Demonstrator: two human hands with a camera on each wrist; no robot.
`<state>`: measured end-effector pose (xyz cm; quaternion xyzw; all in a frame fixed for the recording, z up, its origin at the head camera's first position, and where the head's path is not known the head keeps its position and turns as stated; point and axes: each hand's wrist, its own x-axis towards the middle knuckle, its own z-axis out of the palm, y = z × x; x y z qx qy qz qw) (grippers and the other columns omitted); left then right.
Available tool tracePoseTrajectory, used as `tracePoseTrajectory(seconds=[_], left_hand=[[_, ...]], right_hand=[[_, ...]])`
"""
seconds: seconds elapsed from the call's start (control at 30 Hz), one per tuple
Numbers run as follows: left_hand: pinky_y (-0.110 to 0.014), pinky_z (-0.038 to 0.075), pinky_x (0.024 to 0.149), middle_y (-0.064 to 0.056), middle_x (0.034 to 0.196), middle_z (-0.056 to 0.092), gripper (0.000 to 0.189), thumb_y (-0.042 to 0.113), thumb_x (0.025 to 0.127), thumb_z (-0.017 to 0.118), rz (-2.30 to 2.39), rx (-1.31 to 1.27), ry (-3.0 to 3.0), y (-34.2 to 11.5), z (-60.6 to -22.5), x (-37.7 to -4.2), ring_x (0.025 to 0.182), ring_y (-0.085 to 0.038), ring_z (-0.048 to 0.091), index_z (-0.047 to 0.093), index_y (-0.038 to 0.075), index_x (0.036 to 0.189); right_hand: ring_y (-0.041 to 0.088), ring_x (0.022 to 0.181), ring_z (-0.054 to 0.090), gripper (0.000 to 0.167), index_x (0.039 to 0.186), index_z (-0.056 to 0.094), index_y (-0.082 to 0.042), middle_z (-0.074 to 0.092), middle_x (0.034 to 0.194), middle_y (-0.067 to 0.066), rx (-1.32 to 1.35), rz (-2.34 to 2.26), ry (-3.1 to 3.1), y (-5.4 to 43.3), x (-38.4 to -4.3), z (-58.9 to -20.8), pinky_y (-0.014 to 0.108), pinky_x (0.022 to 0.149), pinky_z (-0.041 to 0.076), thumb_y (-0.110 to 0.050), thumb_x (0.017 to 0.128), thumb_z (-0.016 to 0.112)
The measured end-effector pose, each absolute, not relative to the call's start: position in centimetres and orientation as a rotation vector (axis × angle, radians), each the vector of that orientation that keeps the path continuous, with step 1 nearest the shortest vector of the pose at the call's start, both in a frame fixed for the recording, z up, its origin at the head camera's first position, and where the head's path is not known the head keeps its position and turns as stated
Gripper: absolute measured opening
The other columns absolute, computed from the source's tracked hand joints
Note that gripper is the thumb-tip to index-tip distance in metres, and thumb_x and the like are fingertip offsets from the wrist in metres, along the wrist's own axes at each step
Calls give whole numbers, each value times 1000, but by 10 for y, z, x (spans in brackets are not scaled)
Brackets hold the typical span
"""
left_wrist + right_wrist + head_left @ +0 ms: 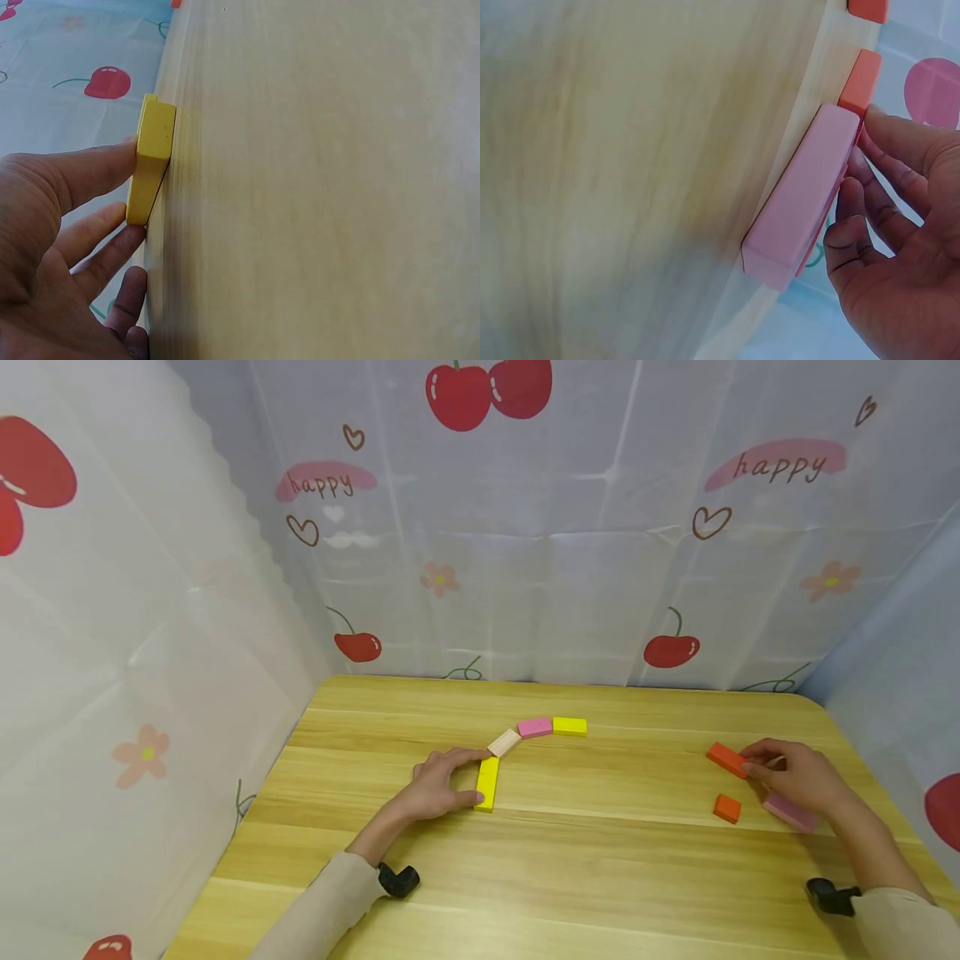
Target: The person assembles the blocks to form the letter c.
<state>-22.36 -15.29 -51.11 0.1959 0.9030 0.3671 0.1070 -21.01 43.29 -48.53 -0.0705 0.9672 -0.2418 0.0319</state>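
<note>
In the head view my left hand (437,787) pinches a yellow block (487,783) lengthwise, thumb at its near end and index finger at the far end. That fingertip also lies right by a plain wooden block (504,743). Beyond it, a pink block (535,727) and another yellow block (570,727) carry on the curved row. At the right, my right hand (798,772) pinches the end of an orange block (727,760) between thumb and fingers. Under this hand lies a second pink block (790,812), large in the right wrist view. A smaller-looking orange block (727,808) sits beside it.
The blocks lie on a light wood-grain table (600,877). A cherry-printed curtain (525,568) hangs behind its far edge and along both sides. Each wrist wears a black camera mount, one at the left sleeve (330,902).
</note>
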Motion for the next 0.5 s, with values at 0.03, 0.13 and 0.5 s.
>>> tracePoseTrajectory(seconds=[0.03,0.13,0.5], left_hand=[[-60,24,105,5,163,55,66,34,94,83,1080,573,2656,-153,-511,-223,142,-35,42,58,36,155],[-60,24,105,4,163,55,65,33,95,83,1085,576,2655,-152,-511,-224,142,-36,42,58,34,155],[-57,24,103,5,163,55,65,31,95,83,1082,571,2656,-152,-510,-222,140,-34,43,58,35,155]], right_hand=[[19,90,70,28,124,72,1,75,107,15,-218,-748,2976,432,-210,-486,24,71,52,-21,107,68],[21,91,70,28,124,72,0,75,107,15,-209,-741,2977,429,-211,-488,25,71,52,-22,107,67],[13,90,66,29,124,73,-3,76,107,10,-241,-745,2968,412,-207,-488,24,73,51,-25,106,70]])
